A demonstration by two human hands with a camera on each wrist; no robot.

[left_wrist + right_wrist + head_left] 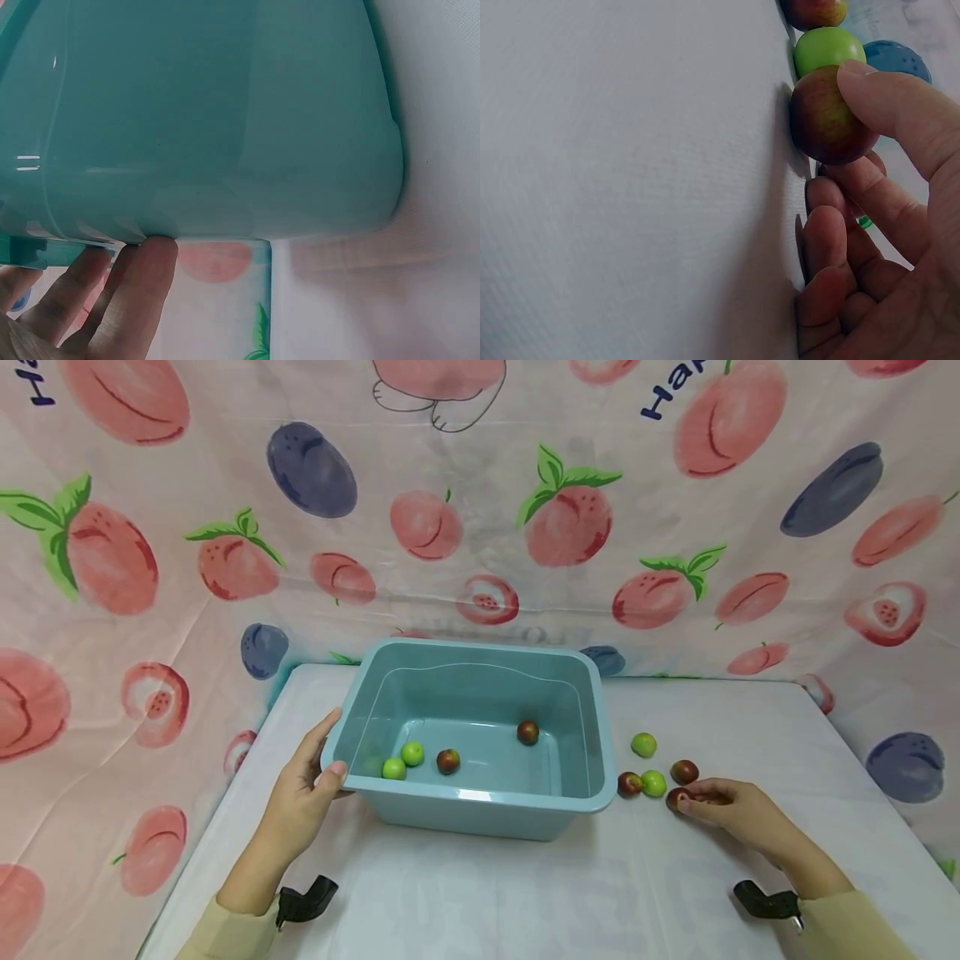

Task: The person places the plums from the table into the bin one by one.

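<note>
At the left end of a light blue plastic bin [480,817], my left hand [300,793] holds the rim, thumb on the front corner. Its fingers [139,300] touch the bin's outer wall in the left wrist view. On the right, my right hand [738,814] pinches a small dark red plum [832,116] between thumb and fingers, low at the tabletop. Close by lie a second dark red plum [685,771], a green plum [654,783], a reddish plum [629,784] and another green plum [643,744].
Inside the bin, two green plums [412,753] sit near the left front, with one dark red plum [448,761] beside them and another dark red plum [528,732] towards the right. A fruit-print cloth [450,460] hangs behind the white table [450,893].
</note>
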